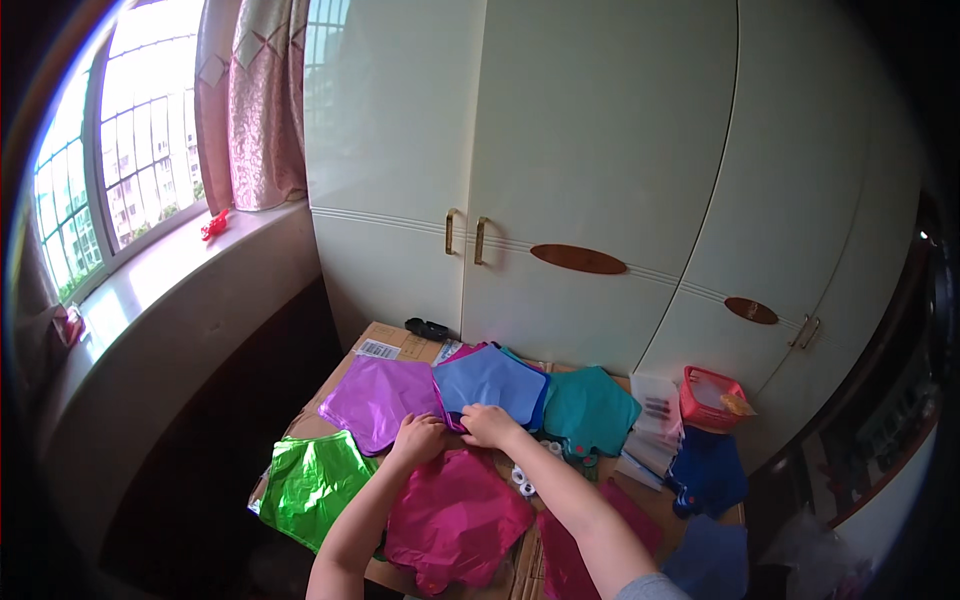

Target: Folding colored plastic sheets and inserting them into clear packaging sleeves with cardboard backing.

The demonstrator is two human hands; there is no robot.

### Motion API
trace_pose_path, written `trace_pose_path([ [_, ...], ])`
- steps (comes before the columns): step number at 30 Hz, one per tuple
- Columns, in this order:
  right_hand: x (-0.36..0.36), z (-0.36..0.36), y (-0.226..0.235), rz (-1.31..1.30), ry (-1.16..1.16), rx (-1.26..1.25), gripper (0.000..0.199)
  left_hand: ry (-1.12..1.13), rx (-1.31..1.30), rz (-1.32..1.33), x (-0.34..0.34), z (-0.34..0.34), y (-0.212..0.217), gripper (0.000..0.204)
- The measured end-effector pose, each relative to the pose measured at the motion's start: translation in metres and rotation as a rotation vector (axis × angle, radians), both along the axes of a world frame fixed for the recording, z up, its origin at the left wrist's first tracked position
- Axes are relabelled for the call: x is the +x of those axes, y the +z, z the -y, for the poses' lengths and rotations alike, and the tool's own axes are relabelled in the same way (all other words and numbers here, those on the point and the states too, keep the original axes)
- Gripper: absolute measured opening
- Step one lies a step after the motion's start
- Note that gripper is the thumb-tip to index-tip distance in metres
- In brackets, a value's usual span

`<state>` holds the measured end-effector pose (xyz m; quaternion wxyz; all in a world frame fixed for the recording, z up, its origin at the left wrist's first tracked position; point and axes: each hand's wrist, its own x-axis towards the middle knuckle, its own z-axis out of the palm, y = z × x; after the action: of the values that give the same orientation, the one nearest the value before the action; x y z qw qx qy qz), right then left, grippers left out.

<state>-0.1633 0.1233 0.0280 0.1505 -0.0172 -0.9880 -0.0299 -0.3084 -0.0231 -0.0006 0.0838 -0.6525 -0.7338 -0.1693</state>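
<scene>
Several flat foil balloons lie spread on a cardboard surface (392, 343). My left hand (418, 438) and my right hand (488, 424) meet at the near edge of a blue foil balloon (490, 380), fingers curled on the edges of the stack there. A purple balloon (378, 397) lies left of them, a pink one (455, 515) just below my hands, a green one (312, 482) at the lower left and a teal one (590, 408) to the right.
A red basket (711, 397) and clear plastic packets (655, 415) sit at the right, with dark blue balloons (708, 472) below them. Small white rolls (522, 478) lie by my right forearm. A black object (427, 328) rests at the back. White wardrobe doors (590, 170) stand behind; a window ledge (150, 270) runs left.
</scene>
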Motion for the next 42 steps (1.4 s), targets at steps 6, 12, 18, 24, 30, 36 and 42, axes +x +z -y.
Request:
trace_pose_path([
  [6,-0.001,-0.003,-0.012,-0.057,-0.211,-0.314,0.015,0.005,-0.057,0.086,0.009,-0.004,0.009,0.026],
  [12,-0.002,-0.008,-0.013,-0.191,-0.337,-0.531,0.019,0.044,0.024,0.176,0.014,-0.008,0.017,0.03],
  [18,0.0,-0.013,-0.015,-0.246,-0.406,-0.769,0.023,-0.024,0.104,0.117,0.017,-0.01,0.019,0.032],
  [24,0.002,-0.017,-0.009,-0.225,-0.454,-0.914,0.022,-0.082,0.124,0.066,0.018,-0.022,0.024,0.027],
  [30,0.002,-0.02,-0.01,-0.239,-0.48,-0.948,0.021,-0.072,0.039,0.098,0.029,-0.021,0.038,0.023],
  [36,0.006,-0.015,0.001,-0.202,-0.467,-0.961,0.019,0.032,0.022,-0.035,0.036,-0.012,0.047,0.019],
  [42,0.0,-0.034,-0.027,-0.288,-0.418,-1.16,0.023,-0.163,0.032,-0.274,0.035,-0.03,0.043,0.015],
])
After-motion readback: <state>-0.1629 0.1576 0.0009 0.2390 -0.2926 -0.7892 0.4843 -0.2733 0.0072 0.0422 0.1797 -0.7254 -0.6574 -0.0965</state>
